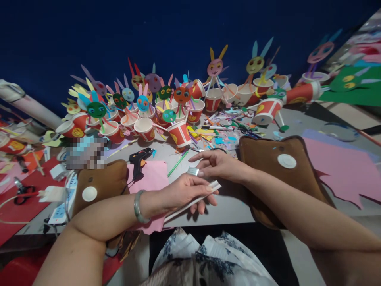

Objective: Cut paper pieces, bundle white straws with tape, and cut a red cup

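My left hand is closed round a thin white paper strip that slants from lower left to upper right over the table's front edge. A silver bangle sits on that wrist. My right hand reaches in from the right with its fingers stretched out, and its fingertips touch the strip's upper end beside a small silvery piece. Both forearms rest by brown cushioned pads.
A black glue gun lies on pink paper just left of my hands. Behind stand several red-and-white paper cups with coloured bunny faces on straws. Paper scraps, a green straw, scissors at far left, pink sheet at right.
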A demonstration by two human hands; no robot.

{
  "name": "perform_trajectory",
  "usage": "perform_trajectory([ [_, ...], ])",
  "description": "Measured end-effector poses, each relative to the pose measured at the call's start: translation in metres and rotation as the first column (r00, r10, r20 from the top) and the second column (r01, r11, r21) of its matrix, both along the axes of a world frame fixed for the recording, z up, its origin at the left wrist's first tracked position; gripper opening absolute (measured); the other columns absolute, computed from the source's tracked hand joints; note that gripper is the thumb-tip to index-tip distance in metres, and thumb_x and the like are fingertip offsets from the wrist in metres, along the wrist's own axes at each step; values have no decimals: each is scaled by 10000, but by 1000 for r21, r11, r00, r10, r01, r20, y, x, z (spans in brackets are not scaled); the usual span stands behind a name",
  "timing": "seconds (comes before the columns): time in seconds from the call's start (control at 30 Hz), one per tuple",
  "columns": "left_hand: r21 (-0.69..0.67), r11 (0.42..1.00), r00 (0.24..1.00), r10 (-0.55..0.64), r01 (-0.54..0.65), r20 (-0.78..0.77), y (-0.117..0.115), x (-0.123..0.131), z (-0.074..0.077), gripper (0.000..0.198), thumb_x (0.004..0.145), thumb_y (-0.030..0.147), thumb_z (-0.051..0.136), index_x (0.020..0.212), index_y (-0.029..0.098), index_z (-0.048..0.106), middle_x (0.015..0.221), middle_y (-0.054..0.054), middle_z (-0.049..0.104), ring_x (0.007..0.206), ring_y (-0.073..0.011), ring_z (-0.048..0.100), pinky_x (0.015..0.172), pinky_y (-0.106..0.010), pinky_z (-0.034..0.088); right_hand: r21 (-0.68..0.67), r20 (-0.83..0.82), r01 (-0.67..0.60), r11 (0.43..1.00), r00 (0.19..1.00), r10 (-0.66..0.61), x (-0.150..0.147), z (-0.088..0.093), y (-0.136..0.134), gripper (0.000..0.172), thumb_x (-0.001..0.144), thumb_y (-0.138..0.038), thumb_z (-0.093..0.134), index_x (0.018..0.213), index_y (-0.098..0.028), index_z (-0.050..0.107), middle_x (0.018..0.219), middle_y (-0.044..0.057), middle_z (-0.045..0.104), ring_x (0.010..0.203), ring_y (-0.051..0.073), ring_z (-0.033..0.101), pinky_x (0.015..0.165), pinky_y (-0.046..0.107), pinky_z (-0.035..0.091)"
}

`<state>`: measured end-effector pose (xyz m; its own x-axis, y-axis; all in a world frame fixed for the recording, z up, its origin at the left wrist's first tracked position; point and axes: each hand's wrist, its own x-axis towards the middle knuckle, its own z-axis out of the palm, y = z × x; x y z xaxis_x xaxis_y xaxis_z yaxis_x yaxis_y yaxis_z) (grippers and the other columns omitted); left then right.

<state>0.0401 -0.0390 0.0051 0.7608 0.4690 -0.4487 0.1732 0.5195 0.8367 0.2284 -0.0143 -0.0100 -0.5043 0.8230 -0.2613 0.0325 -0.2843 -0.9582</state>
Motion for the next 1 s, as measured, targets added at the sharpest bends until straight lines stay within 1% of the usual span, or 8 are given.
perform_trajectory([
  [0.13, -6, 1000, 1000, 15, -15, 9, 0, 1, -12, 425, 807, 511, 663, 783, 87, 676, 764, -81, 699, 434, -62, 549, 361, -172, 401, -45, -59, 147, 988, 987, -150, -3, 0, -2, 490, 610, -277, 876, 1029, -169, 644, 727, -30, 674, 598, 90, 615, 547, 206, 453],
  [0.27, -18, 1000, 1000, 20, -21, -4, 2, 3, -17, 392, 821, 480, 656, 786, 90, 668, 704, -61, 689, 415, -64, 548, 351, -164, 392, -25, -83, 200, 979, 976, -201, -3, 1, -2, 450, 597, -257, 885, 972, -169, 653, 744, -28, 663, 605, 82, 610, 534, 195, 449],
  [0.4, -18, 1000, 999, 16, -17, -39, 4, 3, -17, 383, 849, 470, 635, 795, 93, 671, 519, -13, 616, 359, -73, 510, 360, -176, 401, 35, -114, 198, 980, 975, -192, -1, 1, -2, 428, 610, -258, 884, 962, -173, 656, 767, -16, 663, 660, 100, 628, 582, 213, 484],
  [0.53, 2, 1000, 999, 26, -26, -42, 5, 2, -22, 380, 866, 460, 619, 841, 84, 669, 478, -3, 591, 346, -83, 512, 364, -184, 419, 128, -114, 199, 972, 976, -185, 0, 2, -3, 403, 632, -269, 876, 958, -178, 658, 781, -9, 658, 680, 103, 619, 620, 227, 503],
  [0.6, 7, 999, 998, 42, -42, -35, 6, 2, -26, 366, 863, 449, 624, 883, 85, 662, 510, -7, 611, 353, -88, 525, 358, -187, 423, 175, -122, 198, 964, 976, -178, -1, 3, -5, 383, 639, -262, 873, 948, -182, 661, 787, -11, 645, 691, 98, 606, 623, 220, 503],
  [0.73, 4, 993, 993, 115, -115, -12, 6, 3, -29, 339, 827, 410, 659, 981, 109, 634, 714, -39, 695, 404, -86, 569, 358, -196, 449, 253, -140, 185, 950, 978, -153, 0, 6, -6, 367, 650, -261, 870, 947, -186, 669, 824, 1, 638, 716, 103, 591, 617, 216, 499],
  [0.83, -12, 987, 987, 162, -162, -14, 6, 4, -25, 337, 803, 386, 674, 994, 114, 619, 766, -47, 702, 420, -83, 581, 376, -198, 468, 304, -167, 166, 938, 979, -119, 1, 8, -7, 347, 684, -245, 852, 975, -192, 672, 840, 1, 635, 701, 88, 573, 600, 197, 476],
  [1.0, 62, 980, 981, 193, -191, -15, 8, 4, -12, 378, 826, 482, 650, 932, 120, 620, 612, -6, 631, 393, -82, 548, 372, -179, 431, 348, -126, 101, 932, 990, -60, 4, 11, -11, 404, 735, -287, 822, 1084, -211, 633, 912, 22, 663, 643, 76, 537, 565, 199, 441],
])
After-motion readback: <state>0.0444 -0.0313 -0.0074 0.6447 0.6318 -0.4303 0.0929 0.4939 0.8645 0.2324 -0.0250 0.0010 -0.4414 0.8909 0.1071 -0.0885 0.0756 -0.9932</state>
